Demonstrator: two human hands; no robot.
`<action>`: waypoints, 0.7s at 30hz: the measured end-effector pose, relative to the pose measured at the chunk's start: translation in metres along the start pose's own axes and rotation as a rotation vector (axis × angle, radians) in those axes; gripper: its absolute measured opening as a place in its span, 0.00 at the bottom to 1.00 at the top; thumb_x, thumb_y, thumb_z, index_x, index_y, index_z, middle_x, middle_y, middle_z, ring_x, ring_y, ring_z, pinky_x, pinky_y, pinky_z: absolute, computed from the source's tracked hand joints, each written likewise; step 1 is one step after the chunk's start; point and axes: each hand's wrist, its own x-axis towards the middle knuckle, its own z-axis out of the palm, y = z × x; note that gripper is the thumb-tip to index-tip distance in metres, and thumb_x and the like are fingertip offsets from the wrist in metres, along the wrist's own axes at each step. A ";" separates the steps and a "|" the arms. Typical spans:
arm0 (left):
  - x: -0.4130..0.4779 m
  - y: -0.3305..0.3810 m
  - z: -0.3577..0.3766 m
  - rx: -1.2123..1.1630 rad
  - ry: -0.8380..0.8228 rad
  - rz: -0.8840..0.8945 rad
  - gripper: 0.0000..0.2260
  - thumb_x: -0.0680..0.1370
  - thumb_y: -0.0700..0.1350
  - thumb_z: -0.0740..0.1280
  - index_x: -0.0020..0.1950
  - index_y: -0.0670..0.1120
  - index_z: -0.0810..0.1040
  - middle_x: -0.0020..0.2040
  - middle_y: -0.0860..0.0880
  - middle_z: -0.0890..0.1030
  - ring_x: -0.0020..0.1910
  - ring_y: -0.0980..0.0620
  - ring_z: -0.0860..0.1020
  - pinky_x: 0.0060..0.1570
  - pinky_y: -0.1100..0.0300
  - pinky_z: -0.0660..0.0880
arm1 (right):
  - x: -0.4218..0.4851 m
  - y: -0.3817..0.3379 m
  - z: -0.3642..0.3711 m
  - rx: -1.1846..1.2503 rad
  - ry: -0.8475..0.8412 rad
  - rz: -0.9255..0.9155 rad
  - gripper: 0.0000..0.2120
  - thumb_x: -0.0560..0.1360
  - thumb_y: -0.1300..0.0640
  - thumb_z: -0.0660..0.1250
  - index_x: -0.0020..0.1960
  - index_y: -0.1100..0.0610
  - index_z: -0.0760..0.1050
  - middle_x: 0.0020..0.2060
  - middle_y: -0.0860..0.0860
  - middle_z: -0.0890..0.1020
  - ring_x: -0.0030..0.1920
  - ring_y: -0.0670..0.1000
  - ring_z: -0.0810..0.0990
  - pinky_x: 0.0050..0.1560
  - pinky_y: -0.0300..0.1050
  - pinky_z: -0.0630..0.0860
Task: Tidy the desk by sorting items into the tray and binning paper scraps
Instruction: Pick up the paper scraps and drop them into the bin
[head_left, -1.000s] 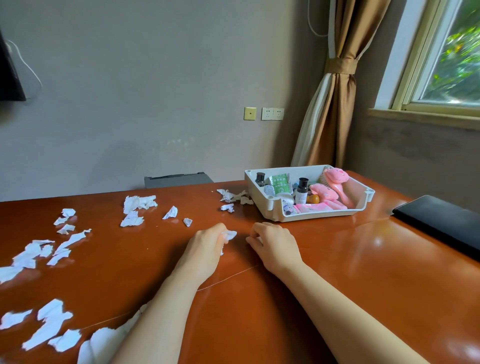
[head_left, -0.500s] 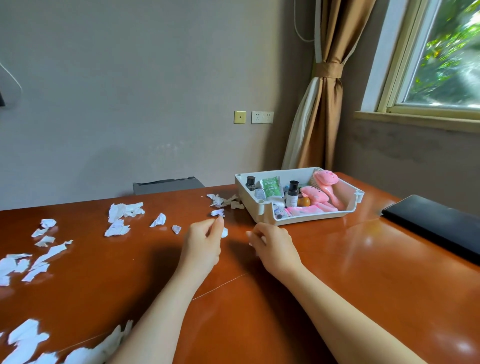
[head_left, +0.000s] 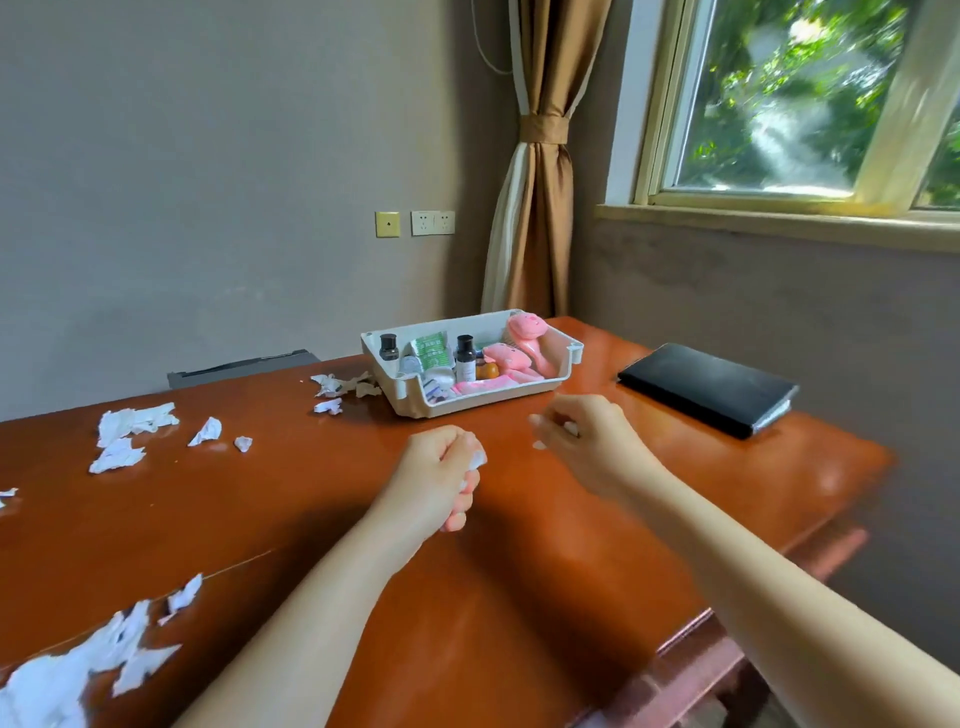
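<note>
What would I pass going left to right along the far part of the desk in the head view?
Torn paper scraps → small scrap cluster beside the tray → white tray of toiletries → black notebook near the right edge.

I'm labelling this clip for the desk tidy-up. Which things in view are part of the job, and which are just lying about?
Part of the job:
- white tray with bottles and pink items
- paper scraps on the desk
- left hand, closed on a scrap
- right hand, curled around a scrap

Just lying about:
- black notebook
- curtain
- wall sockets
</note>
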 end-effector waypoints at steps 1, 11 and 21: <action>-0.004 0.003 0.010 -0.004 -0.028 0.009 0.13 0.82 0.46 0.54 0.43 0.46 0.74 0.29 0.49 0.66 0.23 0.57 0.62 0.20 0.66 0.61 | -0.009 0.004 -0.011 0.002 0.006 0.010 0.17 0.78 0.55 0.62 0.31 0.51 0.67 0.32 0.44 0.76 0.31 0.41 0.77 0.26 0.31 0.64; -0.046 0.014 0.130 -0.087 -0.319 0.090 0.17 0.82 0.48 0.55 0.34 0.45 0.66 0.26 0.52 0.63 0.20 0.58 0.60 0.19 0.67 0.58 | -0.115 0.067 -0.097 0.002 0.103 0.193 0.17 0.78 0.55 0.61 0.36 0.65 0.73 0.32 0.45 0.82 0.27 0.39 0.74 0.26 0.34 0.64; -0.072 -0.016 0.235 0.100 -0.594 0.062 0.16 0.82 0.44 0.56 0.34 0.45 0.70 0.26 0.49 0.66 0.21 0.55 0.60 0.22 0.67 0.57 | -0.195 0.132 -0.103 0.039 0.120 0.445 0.14 0.78 0.55 0.62 0.34 0.54 0.75 0.34 0.48 0.82 0.25 0.42 0.70 0.30 0.35 0.67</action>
